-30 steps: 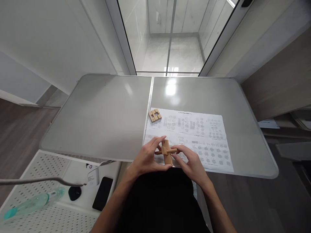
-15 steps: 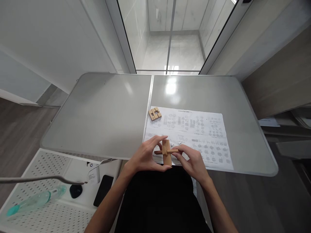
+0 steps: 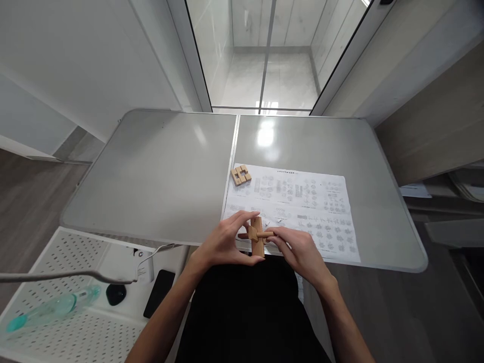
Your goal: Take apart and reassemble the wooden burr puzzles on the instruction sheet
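Between my hands, at the near edge of the table, is a wooden puzzle [image 3: 257, 247] made of crossing pieces. My left hand [image 3: 227, 241] is closed around it, thumb at the near end and fingers at the far end of its upright bar. With thumb and fingers my right hand [image 3: 297, 248] pinches a thin wooden rod [image 3: 266, 234] that sticks out of the puzzle to the right. Beneath and beyond them lies a printed instruction sheet [image 3: 313, 201] with rows of small diagrams. A second wooden block puzzle [image 3: 241, 175] rests on the sheet's far left corner.
The grey folding table [image 3: 159, 171] has a seam down its middle. At lower left, a white perforated cart [image 3: 113, 322] holds a clear bottle [image 3: 56, 308], a black rounded object [image 3: 115, 294] and a black phone [image 3: 159, 293]. A grey cable [image 3: 68, 276] crosses above the cart.
The middle piece of the held puzzle has turned, and the rod now points a little differently. Both hands keep their grip. The view has shifted slightly.
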Motion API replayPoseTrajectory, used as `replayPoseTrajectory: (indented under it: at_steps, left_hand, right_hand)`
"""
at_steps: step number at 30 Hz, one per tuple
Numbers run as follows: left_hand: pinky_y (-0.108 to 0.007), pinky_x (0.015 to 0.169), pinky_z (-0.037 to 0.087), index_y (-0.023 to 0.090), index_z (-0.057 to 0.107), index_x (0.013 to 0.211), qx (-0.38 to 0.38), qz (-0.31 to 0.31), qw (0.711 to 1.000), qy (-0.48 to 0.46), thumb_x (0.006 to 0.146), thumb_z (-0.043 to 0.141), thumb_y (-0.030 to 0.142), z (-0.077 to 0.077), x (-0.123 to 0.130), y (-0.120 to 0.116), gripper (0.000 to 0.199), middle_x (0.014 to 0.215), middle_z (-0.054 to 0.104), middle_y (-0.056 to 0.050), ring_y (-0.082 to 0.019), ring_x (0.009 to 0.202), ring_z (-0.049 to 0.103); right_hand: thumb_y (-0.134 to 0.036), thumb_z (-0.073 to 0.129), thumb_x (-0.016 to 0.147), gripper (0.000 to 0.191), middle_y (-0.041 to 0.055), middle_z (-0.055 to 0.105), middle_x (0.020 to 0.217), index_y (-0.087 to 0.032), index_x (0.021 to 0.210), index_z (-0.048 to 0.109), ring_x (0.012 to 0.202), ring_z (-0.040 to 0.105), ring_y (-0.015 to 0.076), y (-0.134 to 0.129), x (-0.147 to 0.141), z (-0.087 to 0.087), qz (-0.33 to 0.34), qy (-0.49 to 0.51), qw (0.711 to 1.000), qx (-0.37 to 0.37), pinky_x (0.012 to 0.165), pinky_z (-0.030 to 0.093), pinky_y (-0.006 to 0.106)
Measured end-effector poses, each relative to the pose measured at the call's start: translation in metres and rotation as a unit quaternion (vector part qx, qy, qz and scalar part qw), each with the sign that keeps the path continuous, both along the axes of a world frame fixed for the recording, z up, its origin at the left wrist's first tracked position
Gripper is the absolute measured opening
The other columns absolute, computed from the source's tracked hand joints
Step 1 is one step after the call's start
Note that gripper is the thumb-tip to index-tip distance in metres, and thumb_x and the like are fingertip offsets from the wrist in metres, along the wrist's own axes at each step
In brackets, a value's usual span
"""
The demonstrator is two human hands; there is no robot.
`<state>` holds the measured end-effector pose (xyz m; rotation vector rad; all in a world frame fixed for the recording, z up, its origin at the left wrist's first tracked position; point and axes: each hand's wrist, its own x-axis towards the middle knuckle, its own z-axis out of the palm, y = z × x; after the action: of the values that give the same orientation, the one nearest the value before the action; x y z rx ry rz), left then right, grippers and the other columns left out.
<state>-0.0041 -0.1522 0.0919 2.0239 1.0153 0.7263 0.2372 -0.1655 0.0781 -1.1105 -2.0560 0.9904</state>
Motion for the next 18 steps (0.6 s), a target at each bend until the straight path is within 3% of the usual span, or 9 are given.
replayPoseTrajectory:
  at_steps: [5, 8, 13, 18]
  left_hand:
    - [-0.038, 0.086, 0.061, 0.026, 0.043, 0.151, -0.006, 0.015, 1.000, -0.014, 0.074, 0.087, 0.037, 0.004, 0.000, 0.000, 0.089, 0.132, 0.062, -0.011, -0.026, 0.110, 0.067]
    - [-0.040, 0.093, 0.060, 0.026, 0.048, 0.148, -0.027, 0.026, 0.998, -0.056, 0.073, 0.090, 0.040, -0.001, 0.002, 0.002, 0.086, 0.136, 0.062, -0.012, -0.027, 0.113, 0.067]
    - [-0.044, 0.110, 0.049, 0.023, 0.067, 0.123, -0.048, 0.058, 0.992, -0.099, 0.097, 0.068, 0.034, -0.014, 0.008, 0.002, 0.028, 0.138, 0.063, -0.012, -0.028, 0.130, 0.061]
    - [-0.043, 0.110, 0.050, 0.022, 0.070, 0.118, -0.031, 0.086, 0.989, -0.119, 0.099, 0.065, 0.031, -0.021, 0.014, -0.002, 0.021, 0.139, 0.064, -0.012, -0.026, 0.130, 0.061]
  right_hand:
    - [-0.024, 0.050, 0.108, 0.023, 0.0037, 0.078, 0.109, -0.026, 0.121, 0.069, 0.093, 0.075, 0.0198, 0.001, -0.005, 0.000, -0.018, 0.012, 1.000, 0.015, 0.080, 0.055, 0.030]
    - [-0.026, 0.049, 0.108, 0.023, 0.0034, 0.078, 0.105, -0.025, 0.120, 0.069, 0.088, 0.074, 0.0190, 0.001, -0.006, -0.003, -0.043, 0.023, 0.999, 0.008, 0.077, 0.054, 0.029]
    - [-0.028, 0.049, 0.108, 0.023, 0.0021, 0.077, 0.098, -0.025, 0.117, 0.070, 0.078, 0.072, 0.0172, 0.001, -0.009, -0.007, -0.070, 0.028, 0.997, -0.012, 0.073, 0.053, 0.028]
    - [-0.027, 0.050, 0.108, 0.021, 0.0014, 0.077, 0.097, -0.024, 0.115, 0.069, 0.079, 0.071, 0.0167, 0.001, -0.009, -0.008, -0.071, 0.024, 0.997, -0.006, 0.075, 0.051, 0.028]
